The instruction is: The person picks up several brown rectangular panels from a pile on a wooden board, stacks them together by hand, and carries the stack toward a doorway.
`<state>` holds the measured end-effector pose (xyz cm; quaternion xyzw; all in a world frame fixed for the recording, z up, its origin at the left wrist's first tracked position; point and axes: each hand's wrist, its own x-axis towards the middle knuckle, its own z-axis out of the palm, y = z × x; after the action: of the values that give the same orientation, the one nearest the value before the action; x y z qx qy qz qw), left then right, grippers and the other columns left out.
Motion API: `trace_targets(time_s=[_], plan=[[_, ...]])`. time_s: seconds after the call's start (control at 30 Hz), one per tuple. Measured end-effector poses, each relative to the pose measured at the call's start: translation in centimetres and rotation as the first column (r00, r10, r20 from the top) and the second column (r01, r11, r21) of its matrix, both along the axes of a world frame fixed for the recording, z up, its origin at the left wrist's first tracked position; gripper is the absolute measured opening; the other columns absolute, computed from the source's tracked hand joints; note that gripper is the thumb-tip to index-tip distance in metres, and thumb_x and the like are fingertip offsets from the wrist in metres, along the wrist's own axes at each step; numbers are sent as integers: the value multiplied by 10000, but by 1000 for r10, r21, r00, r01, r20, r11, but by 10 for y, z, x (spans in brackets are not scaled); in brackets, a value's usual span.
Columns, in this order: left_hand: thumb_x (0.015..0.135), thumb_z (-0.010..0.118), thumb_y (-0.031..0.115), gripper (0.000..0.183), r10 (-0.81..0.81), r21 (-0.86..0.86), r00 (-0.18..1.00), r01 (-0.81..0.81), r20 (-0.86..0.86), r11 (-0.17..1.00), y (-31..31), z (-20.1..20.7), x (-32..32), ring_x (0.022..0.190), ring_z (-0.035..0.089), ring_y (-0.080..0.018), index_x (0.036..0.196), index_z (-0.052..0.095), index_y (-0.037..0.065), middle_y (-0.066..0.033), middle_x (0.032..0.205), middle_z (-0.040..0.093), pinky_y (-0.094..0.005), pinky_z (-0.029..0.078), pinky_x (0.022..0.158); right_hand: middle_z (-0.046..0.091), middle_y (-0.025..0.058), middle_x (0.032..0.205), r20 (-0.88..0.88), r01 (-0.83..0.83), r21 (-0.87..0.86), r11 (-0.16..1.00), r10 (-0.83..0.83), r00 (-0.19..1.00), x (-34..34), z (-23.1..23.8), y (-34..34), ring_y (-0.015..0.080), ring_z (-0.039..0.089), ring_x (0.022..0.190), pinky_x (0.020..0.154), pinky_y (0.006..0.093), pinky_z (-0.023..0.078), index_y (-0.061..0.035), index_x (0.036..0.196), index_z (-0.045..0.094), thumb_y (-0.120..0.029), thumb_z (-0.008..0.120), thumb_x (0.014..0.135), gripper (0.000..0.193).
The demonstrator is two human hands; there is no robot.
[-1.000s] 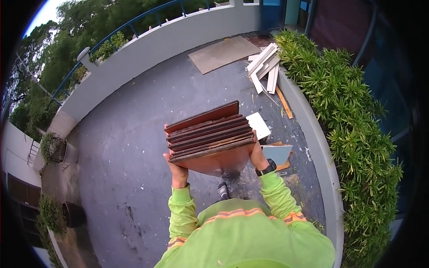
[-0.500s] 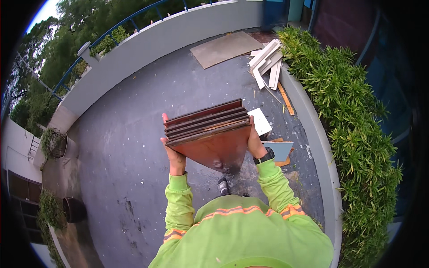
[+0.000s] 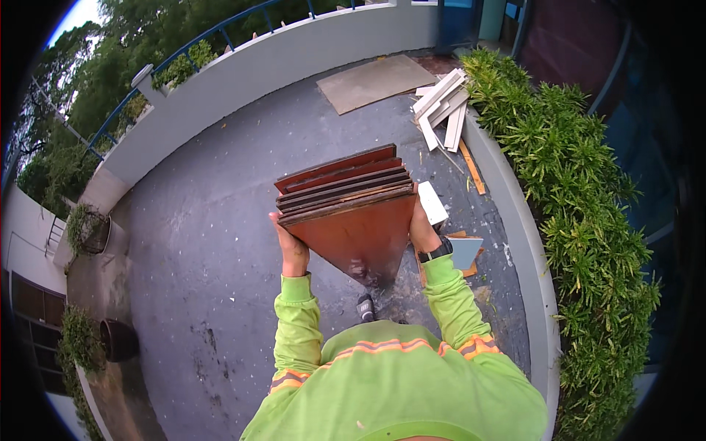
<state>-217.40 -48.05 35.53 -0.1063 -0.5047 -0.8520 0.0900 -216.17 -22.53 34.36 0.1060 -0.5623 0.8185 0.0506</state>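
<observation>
A stack of several reddish-brown wooden boards [image 3: 358,239] stands upright in front of me, dark worn edges on top and lower ends narrowing toward my feet. My left hand [image 3: 292,246] presses against the stack's left side, its fingers partly hidden by the boards. On the opposite side my right hand [image 3: 422,228] grips the stack, most of its fingers out of sight behind it. The farthest boards lean a little apart from the tighter near ones. A dark watch [image 3: 439,250] is on my right wrist.
White boards [image 3: 441,103] lie piled at the far right, near an orange-brown wood strip [image 3: 471,167] and a flat grey sheet [image 3: 376,83]. A white panel [image 3: 432,203] and a light blue panel [image 3: 466,252] lie right of the stack. A low kerb [image 3: 507,184] borders green plants [image 3: 581,198].
The farthest boards have tilted away from the rest, opening a gap at the top. My left fingers have slid lower on the stack's side.
</observation>
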Motion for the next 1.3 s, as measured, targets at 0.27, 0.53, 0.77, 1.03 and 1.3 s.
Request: trace_targets(time_s=[0.27, 0.53, 0.77, 1.03, 1.3], plan=[[965, 276, 643, 726, 138, 72, 990, -137, -9, 988, 23, 18, 19, 1247, 464, -233, 1375, 432, 64, -88, 1373, 493, -401, 343, 1070, 213, 100, 1565, -8, -6, -23, 1000, 6, 1000, 18, -10, -1, 228, 179, 1444, 1174, 356, 128, -61, 1519, 178, -585, 209, 998, 740], [979, 270, 619, 706, 46, -38, 999, -45, 29, 998, 5, 3, -16, 1232, 474, -223, 1349, 467, 51, -89, 1342, 522, -387, 340, 1070, 312, 102, 1517, 106, 16, -2, 1000, -15, 994, -13, 10, -2, 208, 271, 1400, 1152, 328, 195, -36, 1494, 250, -574, 204, 1006, 728], [978, 271, 618, 721, 135, 35, 988, -138, 77, 990, 13, 2, 17, 1262, 457, -235, 1382, 428, 43, -93, 1373, 501, -391, 335, 1078, 317, 108, 1515, 89, -6, -87, 996, 14, 996, 12, -10, -5, 213, 271, 1404, 1155, 347, 190, -30, 1488, 265, -548, 209, 1015, 704], [994, 274, 587, 674, 148, 40, 989, -149, 29, 988, 19, 7, 7, 1250, 458, -221, 1380, 429, 57, -84, 1365, 496, -377, 339, 1074, 303, 166, 1519, -30, 222, -5, 975, -222, 975, -3, 7, -11, 240, 274, 1407, 1153, 349, 186, 5, 1481, 255, -626, 194, 981, 807], [962, 295, 639, 790, 102, 48, 994, -104, 46, 993, 11, 3, 25, 1331, 382, -238, 1486, 272, 48, -96, 1473, 382, -387, 291, 1113, 267, 103, 1544, -27, 95, -3, 995, -95, 995, 31, -13, -6, 225, 212, 1430, 1168, 349, 127, -51, 1506, 230, -621, 144, 983, 778]])
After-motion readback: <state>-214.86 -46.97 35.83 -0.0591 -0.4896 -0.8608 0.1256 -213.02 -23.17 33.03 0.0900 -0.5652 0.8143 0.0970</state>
